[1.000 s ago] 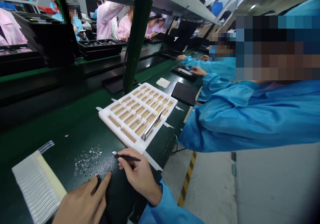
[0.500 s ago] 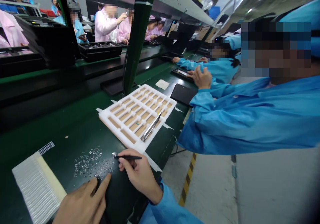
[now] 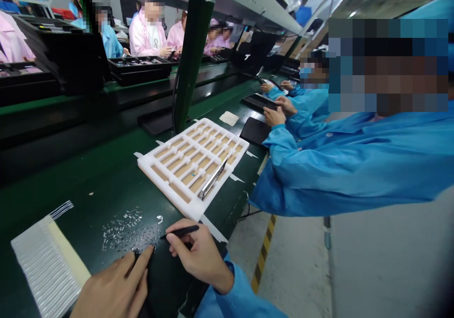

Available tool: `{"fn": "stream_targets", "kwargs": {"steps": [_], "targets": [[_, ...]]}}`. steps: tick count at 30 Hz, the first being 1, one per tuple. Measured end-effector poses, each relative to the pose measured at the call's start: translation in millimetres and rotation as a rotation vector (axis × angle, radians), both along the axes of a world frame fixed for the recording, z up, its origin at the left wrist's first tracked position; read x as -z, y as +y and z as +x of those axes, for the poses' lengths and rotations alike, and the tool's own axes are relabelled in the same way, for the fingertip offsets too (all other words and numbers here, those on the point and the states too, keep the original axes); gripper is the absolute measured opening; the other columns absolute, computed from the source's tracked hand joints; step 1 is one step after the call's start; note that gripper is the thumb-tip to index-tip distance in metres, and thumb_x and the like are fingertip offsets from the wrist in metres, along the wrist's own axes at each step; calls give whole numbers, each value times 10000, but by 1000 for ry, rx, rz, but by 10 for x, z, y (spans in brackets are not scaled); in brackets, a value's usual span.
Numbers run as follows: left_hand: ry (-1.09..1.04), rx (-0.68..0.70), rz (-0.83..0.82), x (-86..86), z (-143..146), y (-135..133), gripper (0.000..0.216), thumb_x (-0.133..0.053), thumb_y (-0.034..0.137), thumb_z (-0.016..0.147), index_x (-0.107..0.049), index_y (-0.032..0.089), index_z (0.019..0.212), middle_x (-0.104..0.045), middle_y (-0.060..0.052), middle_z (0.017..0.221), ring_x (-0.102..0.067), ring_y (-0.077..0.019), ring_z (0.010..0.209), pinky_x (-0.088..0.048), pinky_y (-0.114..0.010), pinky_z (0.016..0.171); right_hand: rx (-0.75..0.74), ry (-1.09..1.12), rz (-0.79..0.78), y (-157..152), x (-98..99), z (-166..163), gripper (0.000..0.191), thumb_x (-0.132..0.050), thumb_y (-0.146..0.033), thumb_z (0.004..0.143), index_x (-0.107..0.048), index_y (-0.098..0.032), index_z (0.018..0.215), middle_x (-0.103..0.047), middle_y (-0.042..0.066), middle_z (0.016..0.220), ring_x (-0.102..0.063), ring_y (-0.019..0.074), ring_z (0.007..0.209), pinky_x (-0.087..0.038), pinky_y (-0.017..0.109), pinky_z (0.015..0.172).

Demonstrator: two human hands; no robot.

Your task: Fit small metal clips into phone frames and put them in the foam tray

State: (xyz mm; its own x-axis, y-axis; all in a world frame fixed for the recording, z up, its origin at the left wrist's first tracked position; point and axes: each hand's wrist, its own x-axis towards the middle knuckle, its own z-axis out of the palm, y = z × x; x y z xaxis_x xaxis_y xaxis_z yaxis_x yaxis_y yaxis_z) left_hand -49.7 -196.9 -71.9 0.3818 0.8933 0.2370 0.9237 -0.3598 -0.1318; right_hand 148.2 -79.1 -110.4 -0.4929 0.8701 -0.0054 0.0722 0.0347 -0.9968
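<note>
In the head view, the right hand [image 3: 200,256] holds slim black tweezers [image 3: 180,232] the way you hold a pen. This grip seems to be for fine, careful work. The long tweezers point left and a little down, and their tip ends at the edge of a patch of tiny silver metal bits [image 3: 127,230]. I can't tell if the tip has a bit in it.

The left hand [image 3: 113,285] is open and lies low, just beside the right hand but not touching it. Its pointing finger [image 3: 147,256] reaches toward the bits. This hand may be there to keep things steady.

The white foam tray [image 3: 177,199] is the main landmark. The bits lie on the green bench in front of it, and one lone bit [image 3: 160,219] sits apart from the rest, close to the tray's near corner. Both hands are in front of the tray too. Silver tweezers [image 3: 212,181] lie on the tray, slanting across its tan slots, with their tips pointing down toward the near corner. Farther along the bench, past the tray, a co-worker's blue sleeve [image 3: 336,167] stretches out, and that person's hands [image 3: 275,116] work near a black pad [image 3: 253,130]. To the left of the bits, a stack of white strips [image 3: 46,266] lies flat.
</note>
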Motion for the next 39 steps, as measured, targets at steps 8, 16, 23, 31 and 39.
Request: {"fn": "stream_targets", "kwargs": {"steps": [8,16,23,31,39], "targets": [[-51,-47,-54,92,-66,-66,451,-358,186,1086,-661,166,1420,-795,-31,908,-787,-143,687,-572,-226,555,116,85,10,16,34,-40,192,-730,-334,994,-782,-166,1072,-759,69,896,-767,179,674,-678,285,644],[-134,-45,37,44,-5,-17,428,-304,187,1096,-655,160,1340,-769,-6,816,-765,-135,610,-524,-232,511,95,113,92,30,75,-81,135,-701,-246,991,-795,-195,1075,-754,85,1052,-735,146,661,-673,268,626],[-123,-60,29,52,-35,-24,427,-316,193,1094,-660,168,1346,-776,-13,831,-769,-143,620,-518,-237,520,72,107,74,53,64,-79,134,-720,-286,986,-799,-193,1041,-757,86,1065,-736,140,648,-657,265,616],[-102,-74,-38,70,-36,-40,446,-358,192,1081,-681,164,1387,-790,-33,882,-779,-142,659,-547,-224,540,76,101,-116,10,-8,4,415,-789,-561,958,-775,-151,1024,-749,45,718,-731,176,578,-637,291,594],[-21,-92,-181,143,-94,-135,630,-456,142,1048,-448,307,1656,-751,-34,1056,-756,-133,721,-551,-197,578,-36,43,-357,-38,-67,56,514,-860,-648,833,-717,-158,893,-685,-7,592,-674,140,490,-583,236,518]]}}
